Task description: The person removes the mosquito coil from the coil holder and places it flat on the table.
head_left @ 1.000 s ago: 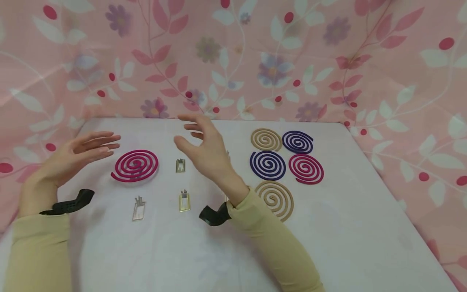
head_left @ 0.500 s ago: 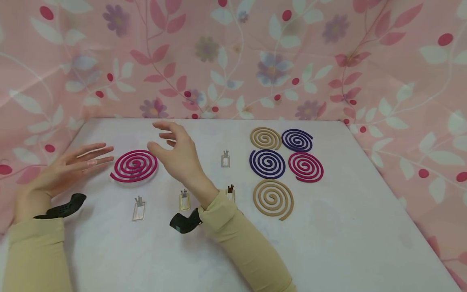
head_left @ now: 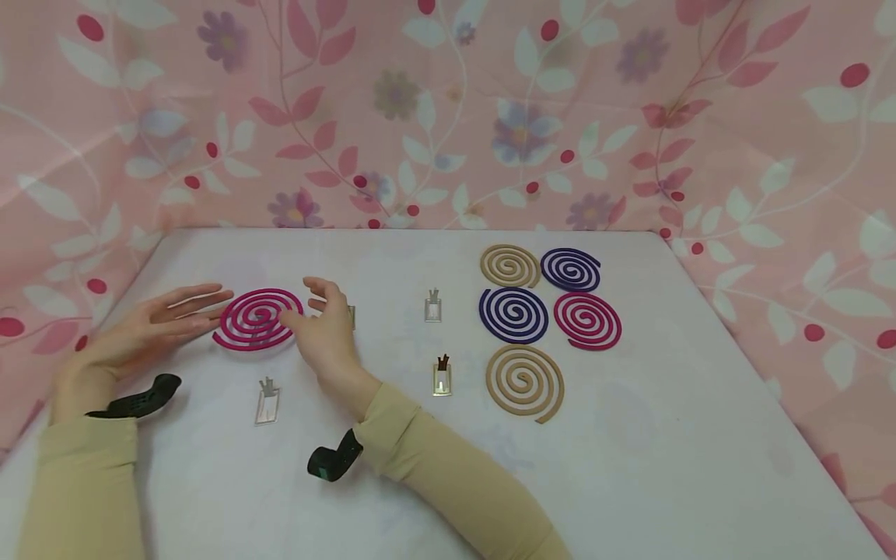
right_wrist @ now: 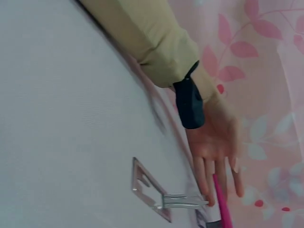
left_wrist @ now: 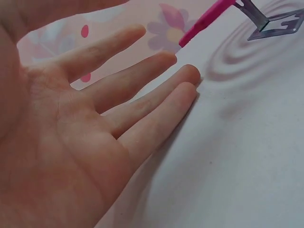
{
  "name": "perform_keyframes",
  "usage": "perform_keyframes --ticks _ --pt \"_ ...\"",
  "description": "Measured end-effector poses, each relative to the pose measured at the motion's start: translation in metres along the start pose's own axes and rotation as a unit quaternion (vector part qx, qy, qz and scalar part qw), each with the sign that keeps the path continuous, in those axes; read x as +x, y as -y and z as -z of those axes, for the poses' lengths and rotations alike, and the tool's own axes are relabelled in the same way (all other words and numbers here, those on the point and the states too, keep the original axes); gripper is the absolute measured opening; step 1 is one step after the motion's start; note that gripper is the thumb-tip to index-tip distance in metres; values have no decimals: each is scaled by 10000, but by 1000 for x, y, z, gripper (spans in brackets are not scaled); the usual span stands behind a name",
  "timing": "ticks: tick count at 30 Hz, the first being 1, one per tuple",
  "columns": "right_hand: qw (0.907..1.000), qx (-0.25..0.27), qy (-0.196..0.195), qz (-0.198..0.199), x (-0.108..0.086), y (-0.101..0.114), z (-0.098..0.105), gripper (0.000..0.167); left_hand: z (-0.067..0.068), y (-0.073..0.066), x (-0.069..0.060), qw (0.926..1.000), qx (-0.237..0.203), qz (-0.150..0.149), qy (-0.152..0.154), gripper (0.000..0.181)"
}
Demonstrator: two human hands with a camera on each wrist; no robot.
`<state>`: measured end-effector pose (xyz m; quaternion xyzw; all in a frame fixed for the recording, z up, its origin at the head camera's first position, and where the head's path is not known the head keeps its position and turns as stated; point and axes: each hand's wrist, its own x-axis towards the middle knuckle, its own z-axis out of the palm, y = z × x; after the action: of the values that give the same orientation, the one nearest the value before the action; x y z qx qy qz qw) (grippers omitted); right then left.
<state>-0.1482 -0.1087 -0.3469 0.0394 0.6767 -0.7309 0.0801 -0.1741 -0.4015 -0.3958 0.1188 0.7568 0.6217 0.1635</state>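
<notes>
A pink mosquito coil (head_left: 262,315) lies raised on a metal coil stand (left_wrist: 259,21) at the table's left; its spiral shadow falls on the cloth below. My left hand (head_left: 157,323), fingers stretched out, is at the coil's left edge; in the left wrist view its fingertips (left_wrist: 187,88) are low by the table, near the coil's end. Along the coil's right edge is my right hand (head_left: 325,334), fingers loosely bent and the thumb overlapping the rim; whether it touches cannot be told. The right wrist view shows my left hand but not my right fingers.
Bare metal stands lie about: one in front of the coil (head_left: 267,403), one at mid-table (head_left: 433,307), one with a brown prong (head_left: 442,377). Another stand (head_left: 352,316) is partly behind my right hand. Several tan, purple and pink coils (head_left: 514,315) lie flat on the right.
My right hand has swept left and come down from mid-table to the pink coil's right edge. My left hand has drawn back slightly, then moved in to the coil's left edge.
</notes>
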Motion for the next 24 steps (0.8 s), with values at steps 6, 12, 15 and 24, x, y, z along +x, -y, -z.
perform_keyframes --ticks 6,12,15,24 --pt "9993 -75 -48 -359 2 -20 -12 52 -3 0 2 9997 48 202 -101 58" --pt "9988 248 -99 -422 4 -36 -17 63 -5 -1 2 9997 -83 230 -55 60" --pt "9982 380 -27 -468 4 -42 -18 65 -6 -1 3 9995 -44 294 -122 61" --pt "9918 1145 362 -441 7 -53 -18 69 -10 2 9 9995 50 279 -164 58"
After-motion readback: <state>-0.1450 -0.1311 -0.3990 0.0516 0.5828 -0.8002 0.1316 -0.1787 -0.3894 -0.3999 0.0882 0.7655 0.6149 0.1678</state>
